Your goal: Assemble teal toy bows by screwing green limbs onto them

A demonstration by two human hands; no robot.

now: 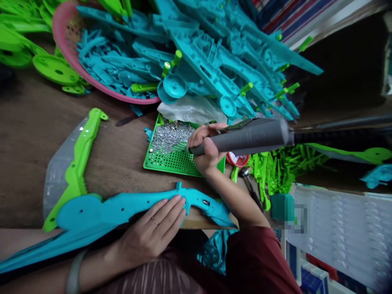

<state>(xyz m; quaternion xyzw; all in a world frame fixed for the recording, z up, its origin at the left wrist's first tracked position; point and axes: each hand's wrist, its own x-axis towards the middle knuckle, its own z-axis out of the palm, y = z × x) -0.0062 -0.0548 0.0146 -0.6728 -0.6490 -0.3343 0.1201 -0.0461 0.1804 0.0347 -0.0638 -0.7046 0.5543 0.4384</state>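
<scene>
My left hand (154, 228) lies flat, fingers stretched out, over a long turquoise plastic shell piece (107, 210) with a rounded end and small holes. This piece rests along the front edge of the table. In my right hand (208, 149) is a thick grey power screwdriver (254, 136), its tip pointing left and down over a green perforated tray (180, 165). Loose silver screws (171, 136) are heaped in the tray; whether the tip touches one is too small to tell. A bright green part with a clear blade-like panel (59, 171) lies left, partly behind the turquoise piece.
A pink basket (65, 45) of turquoise scraps stands at the back left, beside stacked turquoise shells (211, 61). Green parts (55, 69) lie far left. Right of the tray are a hammer (249, 183), a red basket (241, 160) and a pile of small green pieces (275, 167).
</scene>
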